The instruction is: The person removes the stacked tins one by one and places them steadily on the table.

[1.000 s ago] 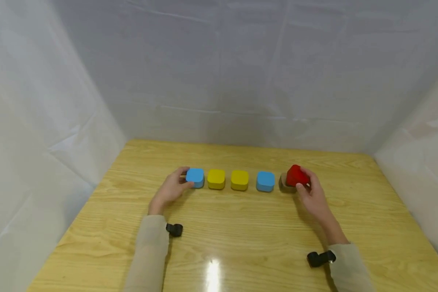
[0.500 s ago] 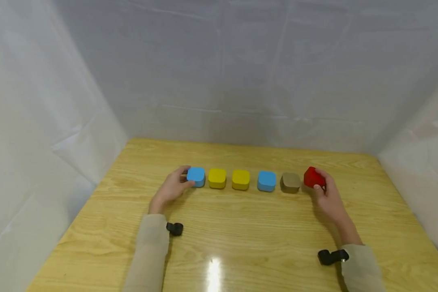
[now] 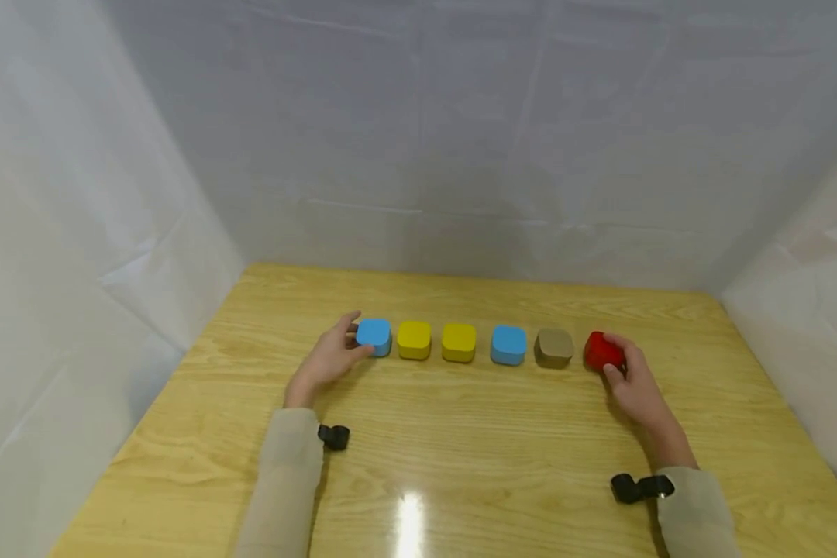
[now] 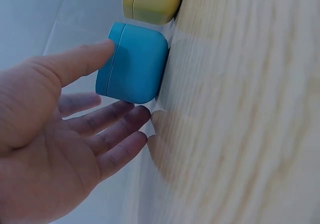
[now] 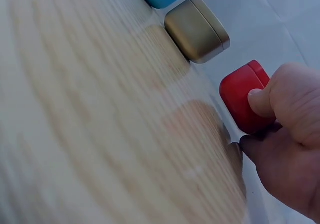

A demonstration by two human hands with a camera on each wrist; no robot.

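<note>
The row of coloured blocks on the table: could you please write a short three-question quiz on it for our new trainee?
1. True or false: the red block is stacked on the brown block.
2. Which block does the left hand touch? A) a yellow block B) the blue block at the row's left end C) the brown block
3. Fill in: the right hand grips the ____ block.

Key:
1. False; it sits on the table beside the brown block, at the row's right end.
2. B; thumb and fingers rest against that blue block.
3. Red.
</note>
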